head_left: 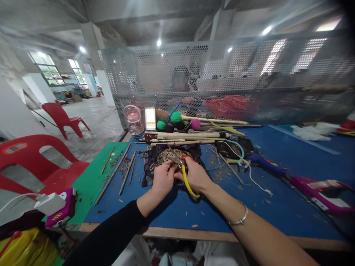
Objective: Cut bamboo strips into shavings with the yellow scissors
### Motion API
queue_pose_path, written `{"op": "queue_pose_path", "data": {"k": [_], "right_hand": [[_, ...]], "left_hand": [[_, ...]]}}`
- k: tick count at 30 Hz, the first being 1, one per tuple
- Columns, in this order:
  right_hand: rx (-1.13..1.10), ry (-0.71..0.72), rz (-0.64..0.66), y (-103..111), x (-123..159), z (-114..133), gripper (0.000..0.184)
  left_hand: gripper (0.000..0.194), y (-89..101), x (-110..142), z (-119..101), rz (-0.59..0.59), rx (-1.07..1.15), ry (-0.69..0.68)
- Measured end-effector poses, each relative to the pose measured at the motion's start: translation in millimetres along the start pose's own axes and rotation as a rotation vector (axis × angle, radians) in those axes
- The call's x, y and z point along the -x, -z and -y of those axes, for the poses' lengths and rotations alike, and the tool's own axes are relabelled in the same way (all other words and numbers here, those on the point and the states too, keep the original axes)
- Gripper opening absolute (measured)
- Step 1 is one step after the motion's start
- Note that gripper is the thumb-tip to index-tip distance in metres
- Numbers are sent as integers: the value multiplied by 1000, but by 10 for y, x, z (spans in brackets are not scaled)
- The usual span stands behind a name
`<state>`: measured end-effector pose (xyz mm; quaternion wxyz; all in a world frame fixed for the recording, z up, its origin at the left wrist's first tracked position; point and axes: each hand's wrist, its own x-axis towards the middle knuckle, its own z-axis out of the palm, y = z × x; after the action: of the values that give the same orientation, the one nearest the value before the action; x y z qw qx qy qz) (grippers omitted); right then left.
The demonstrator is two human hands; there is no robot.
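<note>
My right hand [195,175] is closed around a pair of shears with one yellow handle [186,180] and some red at the other. Their dark metal blades [175,159] point up and left over a heap of cut plant bits [163,154]. Close beside the blades, my left hand [163,178] has its fingers pinched together; what they hold is too small or hidden to make out. Both hands are nearly touching. Beneath the heap lies a dark cloth [146,179] on the blue table top [172,214].
Thin sticks [127,173] lie to the left. Behind the heap are a bundle of pale stalks [185,136], green yarn balls [175,117] and a pink-lidded jar [134,120]. A purple power strip [316,192] and white cord [251,171] lie right. A perforated metal screen [155,81] stands behind.
</note>
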<state>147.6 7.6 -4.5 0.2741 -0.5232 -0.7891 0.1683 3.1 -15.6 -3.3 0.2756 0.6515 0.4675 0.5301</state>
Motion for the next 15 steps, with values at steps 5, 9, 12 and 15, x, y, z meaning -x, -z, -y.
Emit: {"op": "queue_pose_path", "data": {"k": [5, 9, 12, 15], "right_hand": [[33, -52, 57, 0, -28, -10, 34], [-3, -50, 70, 6, -53, -45, 31], [-19, -57, 72, 7, -61, -78, 31], [-68, -49, 96, 12, -63, -86, 32]], "left_hand": [[23, 24, -7, -13, -27, -38, 27], [23, 41, -28, 21, 21, 28, 95], [25, 50, -44, 56, 44, 18, 105], [26, 51, -51, 77, 69, 58, 139]]}}
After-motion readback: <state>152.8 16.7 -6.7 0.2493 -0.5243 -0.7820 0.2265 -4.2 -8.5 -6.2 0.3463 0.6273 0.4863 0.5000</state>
